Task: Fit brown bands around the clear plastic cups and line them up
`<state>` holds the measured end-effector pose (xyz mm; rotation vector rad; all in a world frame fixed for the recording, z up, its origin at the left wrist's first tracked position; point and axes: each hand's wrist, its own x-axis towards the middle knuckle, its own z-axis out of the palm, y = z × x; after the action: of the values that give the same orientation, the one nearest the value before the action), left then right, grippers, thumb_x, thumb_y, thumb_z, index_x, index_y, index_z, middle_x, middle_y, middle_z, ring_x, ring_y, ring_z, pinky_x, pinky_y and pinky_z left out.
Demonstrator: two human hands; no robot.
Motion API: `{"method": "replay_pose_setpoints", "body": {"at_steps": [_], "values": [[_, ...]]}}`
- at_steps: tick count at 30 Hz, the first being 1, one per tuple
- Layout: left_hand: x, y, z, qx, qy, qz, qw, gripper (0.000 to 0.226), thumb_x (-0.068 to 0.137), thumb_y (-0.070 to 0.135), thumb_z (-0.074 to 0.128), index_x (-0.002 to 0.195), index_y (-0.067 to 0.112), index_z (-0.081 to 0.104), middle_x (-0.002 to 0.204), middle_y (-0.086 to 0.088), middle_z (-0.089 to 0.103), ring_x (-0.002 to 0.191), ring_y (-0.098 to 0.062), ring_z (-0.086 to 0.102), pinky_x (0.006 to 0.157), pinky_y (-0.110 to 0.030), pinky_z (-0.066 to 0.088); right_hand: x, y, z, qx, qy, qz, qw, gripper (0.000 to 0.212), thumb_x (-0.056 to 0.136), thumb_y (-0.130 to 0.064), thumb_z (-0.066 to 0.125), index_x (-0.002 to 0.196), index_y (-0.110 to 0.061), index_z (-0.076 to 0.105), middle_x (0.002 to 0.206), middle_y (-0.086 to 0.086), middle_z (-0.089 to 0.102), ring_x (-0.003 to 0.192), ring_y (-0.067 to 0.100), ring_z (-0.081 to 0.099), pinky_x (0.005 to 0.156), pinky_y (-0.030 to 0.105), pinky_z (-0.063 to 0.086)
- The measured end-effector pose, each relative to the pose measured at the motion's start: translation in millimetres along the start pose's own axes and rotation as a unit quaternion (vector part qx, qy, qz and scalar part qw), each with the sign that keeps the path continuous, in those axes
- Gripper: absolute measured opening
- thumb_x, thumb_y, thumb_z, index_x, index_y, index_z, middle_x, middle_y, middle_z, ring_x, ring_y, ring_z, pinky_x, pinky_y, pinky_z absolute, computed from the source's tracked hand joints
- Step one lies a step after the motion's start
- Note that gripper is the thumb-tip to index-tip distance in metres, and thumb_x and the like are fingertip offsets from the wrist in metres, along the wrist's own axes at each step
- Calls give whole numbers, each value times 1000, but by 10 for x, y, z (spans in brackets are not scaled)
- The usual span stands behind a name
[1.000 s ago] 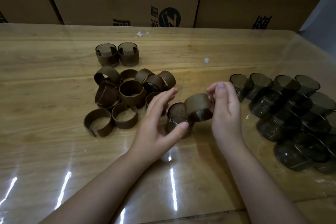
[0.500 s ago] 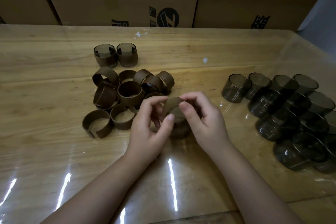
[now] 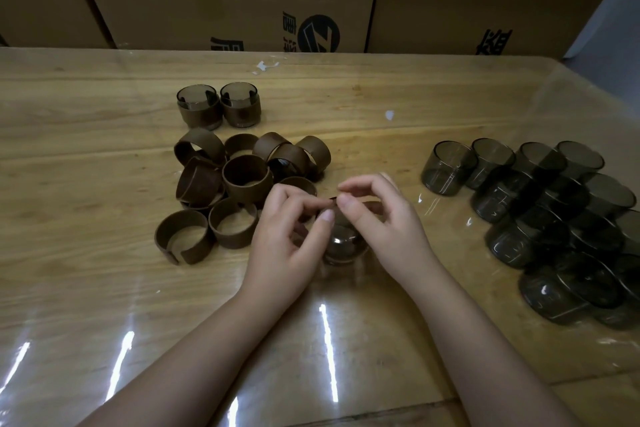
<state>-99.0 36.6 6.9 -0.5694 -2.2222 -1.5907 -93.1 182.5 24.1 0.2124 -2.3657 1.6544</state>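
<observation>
Looking down at a wooden table point(image 3: 104, 288) under a clear plastic sheet point(image 3: 575, 94), with glare streaks along the near edge. Stacked cardboard boxes point(image 3: 225, 3) wall off the far side. Toward the back, left of centre, two banded cups point(image 3: 218, 107) stand upright, touching side by side. Just nearer me lies a loose pile of brown bands point(image 3: 242, 180), some upright, some tipped. On the right is a heap of bare cups point(image 3: 554, 218), smoky-clear, most on their sides.

Both bare forearms come in from the bottom edge and meet mid-table. The left hand point(image 3: 287, 246) and right hand point(image 3: 391, 236) sit over one cup point(image 3: 343, 246) on the table between the palms, just beside the band pile. Each hand has thumb and forefinger curled and pinched on a single band point(image 3: 370, 207) at the cup's top — the other fingers arch above it. I can't tell how far down the cup the band sits; fingers hide it.
</observation>
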Motion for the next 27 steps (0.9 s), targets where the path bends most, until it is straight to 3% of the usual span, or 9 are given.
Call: {"method": "replay_pose_setpoints", "body": {"at_steps": [4, 8, 13, 18, 24, 27], "values": [[-9, -16, 9, 19, 0, -3, 1000, 25, 89, 33, 48, 94, 16, 65, 95, 0, 58, 91, -1, 55, 75, -6, 39, 16, 19, 22, 131, -40, 80, 987, 20, 83, -37, 58, 95, -26, 68, 98, -5, 71, 97, 7, 65, 84, 22, 52], [-1, -10, 11, 13, -4, -28, 1000, 33, 91, 34, 47, 103, 11, 67, 102, 2, 63, 99, -2, 58, 81, -7, 40, 23, 40, 34, 137, -19, 85, 987, 21, 85, -37, 55, 96, -27, 70, 97, -6, 73, 94, 4, 67, 79, 17, 52], [22, -7, 18, 25, -15, -28, 999, 32, 93, 19, 46, 120, 19, 63, 114, 4, 63, 109, 3, 54, 90, -8, 37, 30, 46, 81, 142, 12, 85, 986, 27, 89, -35, 47, 85, -31, 74, 92, -13, 75, 94, 0, 67, 77, 11, 47], [35, -20, 38, 11, -20, 4, 1000, 35, 93, 11, 45, 122, 26, 59, 116, 12, 60, 113, 3, 53, 96, -13, 38, 22, 71, 123, 137, 41, 100, 985, 32, 89, -38, 44, 88, -32, 75, 95, -11, 75, 99, 3, 67, 87, 20, 50], [42, -69, 38, -16, 0, -19, 1000, 25, 95, 22, 50, 114, 27, 65, 115, 15, 65, 114, 0, 56, 97, -18, 42, 52, 112, 129, 172, 56, 124, 976, 47, 103, -19, 41, 77, -34, 78, 89, -10, 76, 88, 1, 69, 72, 10, 49], [38, -90, 17, 78, 5, 8, 997, 29, 95, 32, 44, 111, 28, 67, 116, 15, 65, 122, -12, 51, 104, -28, 37, 54, 128, 139, 178, 54, 115, 976, 48, 103, -18, 39, 79, -34, 78, 91, -11, 75, 90, 0, 68, 72, 8, 47]]}}
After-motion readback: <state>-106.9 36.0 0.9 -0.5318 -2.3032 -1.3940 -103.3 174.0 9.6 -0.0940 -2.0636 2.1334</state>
